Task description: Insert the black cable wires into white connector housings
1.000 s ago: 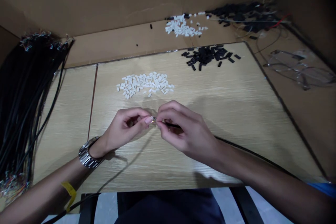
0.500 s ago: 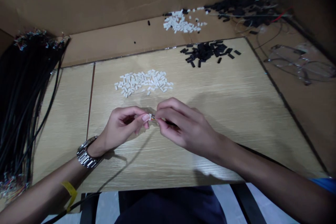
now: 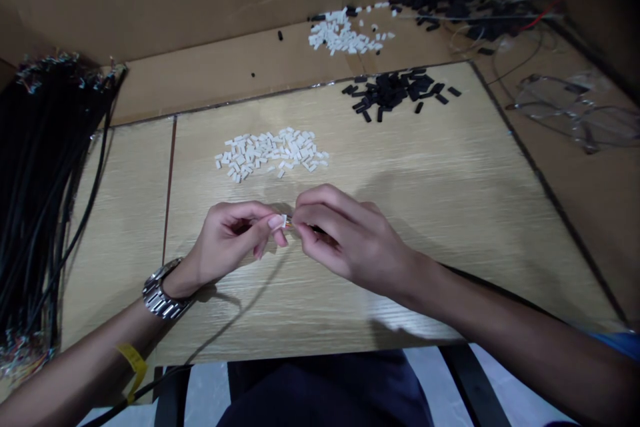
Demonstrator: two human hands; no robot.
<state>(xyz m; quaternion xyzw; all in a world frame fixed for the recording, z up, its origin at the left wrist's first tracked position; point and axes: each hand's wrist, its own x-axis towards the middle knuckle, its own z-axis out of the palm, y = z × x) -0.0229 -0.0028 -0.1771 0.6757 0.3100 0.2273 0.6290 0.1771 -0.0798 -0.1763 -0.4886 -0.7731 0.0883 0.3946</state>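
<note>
My left hand (image 3: pixel 231 237), with a metal watch on its wrist, pinches a small white connector (image 3: pixel 285 220) between thumb and forefinger. My right hand (image 3: pixel 345 240) meets it fingertip to fingertip and pinches the thin wires at the end of a black cable (image 3: pixel 475 280), which runs back under my right forearm. Both hands hover just above the wooden board (image 3: pixel 450 213), near its middle. A pile of white connectors (image 3: pixel 273 152) lies just beyond them.
A pile of black connectors (image 3: pixel 395 95) sits at the board's far right. More white pieces (image 3: pixel 345 37) and black parts (image 3: pixel 475 10) lie on the cardboard behind. A thick bundle of black cables (image 3: pixel 40 180) fills the left side. Clear glasses (image 3: pixel 575 113) rest at right.
The hands stay pinched together and barely move; the white connector now shows more plainly at my left fingertips. The view has tilted slightly, shifting everything up a little.
</note>
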